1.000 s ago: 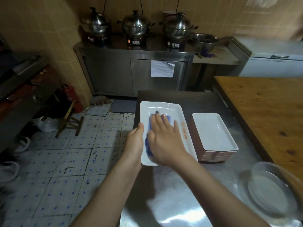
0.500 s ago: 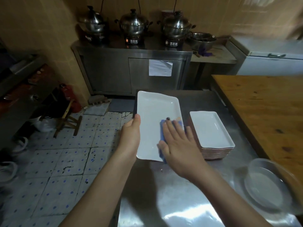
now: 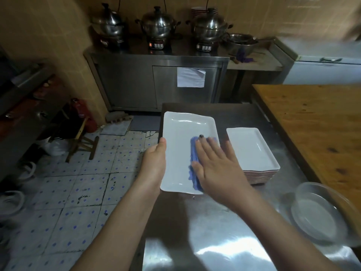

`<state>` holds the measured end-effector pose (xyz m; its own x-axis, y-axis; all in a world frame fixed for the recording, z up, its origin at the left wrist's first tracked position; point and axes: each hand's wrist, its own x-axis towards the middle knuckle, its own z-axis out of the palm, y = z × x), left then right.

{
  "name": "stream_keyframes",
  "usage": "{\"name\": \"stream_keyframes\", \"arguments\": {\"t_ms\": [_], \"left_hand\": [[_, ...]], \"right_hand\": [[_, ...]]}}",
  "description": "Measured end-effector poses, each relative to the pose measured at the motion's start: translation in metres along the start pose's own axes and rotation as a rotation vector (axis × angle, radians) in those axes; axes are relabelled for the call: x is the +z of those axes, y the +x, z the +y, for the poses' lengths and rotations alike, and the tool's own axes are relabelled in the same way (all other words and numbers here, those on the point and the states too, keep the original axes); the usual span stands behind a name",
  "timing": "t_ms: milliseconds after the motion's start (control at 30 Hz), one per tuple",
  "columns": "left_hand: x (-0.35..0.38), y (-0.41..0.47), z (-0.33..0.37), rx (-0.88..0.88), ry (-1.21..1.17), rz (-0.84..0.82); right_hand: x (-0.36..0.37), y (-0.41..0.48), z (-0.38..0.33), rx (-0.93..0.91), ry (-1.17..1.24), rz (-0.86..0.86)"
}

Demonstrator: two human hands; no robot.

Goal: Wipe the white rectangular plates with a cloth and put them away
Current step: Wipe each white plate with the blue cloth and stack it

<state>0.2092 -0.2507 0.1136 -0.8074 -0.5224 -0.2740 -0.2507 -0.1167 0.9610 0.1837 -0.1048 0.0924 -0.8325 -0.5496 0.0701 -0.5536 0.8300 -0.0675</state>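
frame centre: left hand (image 3: 156, 159) grips the white rectangular plate (image 3: 185, 133) at the desk (image 3: 214, 222) edge; right hand (image 3: 216, 169), fingers flat, presses the blue cloth (image 3: 193, 165) on it. a hard push could tip it floorward.

Along the top of your view, three lidded steel pots (image 3: 157, 24) stand on a steel cabinet (image 3: 132, 83) with a paper sheet (image 3: 191, 77) on its door. At right you have a wooden tabletop (image 3: 316, 122). At lower right, a clear glass dish (image 3: 320, 214) sits on the steel worktop (image 3: 205, 241).
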Motion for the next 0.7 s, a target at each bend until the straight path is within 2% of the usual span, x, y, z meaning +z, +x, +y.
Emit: {"name": "stream_keyframes", "arguments": {"t_ms": [100,167,267,367,533,600,700], "left_hand": [[0.004,-0.002,-0.003,0.006,0.010,-0.052],[0.011,-0.006,-0.008,0.002,0.044,-0.095],[0.014,-0.010,-0.013,0.003,0.048,-0.110],[0.009,-0.009,-0.009,0.021,0.057,-0.067],[0.016,-0.017,-0.013,0.049,0.076,-0.051],[0.025,-0.026,-0.018,0.062,0.086,-0.063],[0.042,-0.048,-0.021,0.051,0.081,-0.099]], "right_hand": [[0.008,-0.003,-0.019,-0.066,0.122,-0.022],[0.008,0.014,-0.019,-0.080,0.067,0.019],[0.001,0.046,0.003,0.057,-0.030,0.044],[0.000,0.039,0.028,0.126,-0.052,0.012],[0.014,-0.024,0.003,-0.014,0.024,0.012],[0.013,-0.025,-0.007,-0.079,0.093,-0.019],[0.001,-0.009,0.013,-0.085,0.041,0.037]]}}
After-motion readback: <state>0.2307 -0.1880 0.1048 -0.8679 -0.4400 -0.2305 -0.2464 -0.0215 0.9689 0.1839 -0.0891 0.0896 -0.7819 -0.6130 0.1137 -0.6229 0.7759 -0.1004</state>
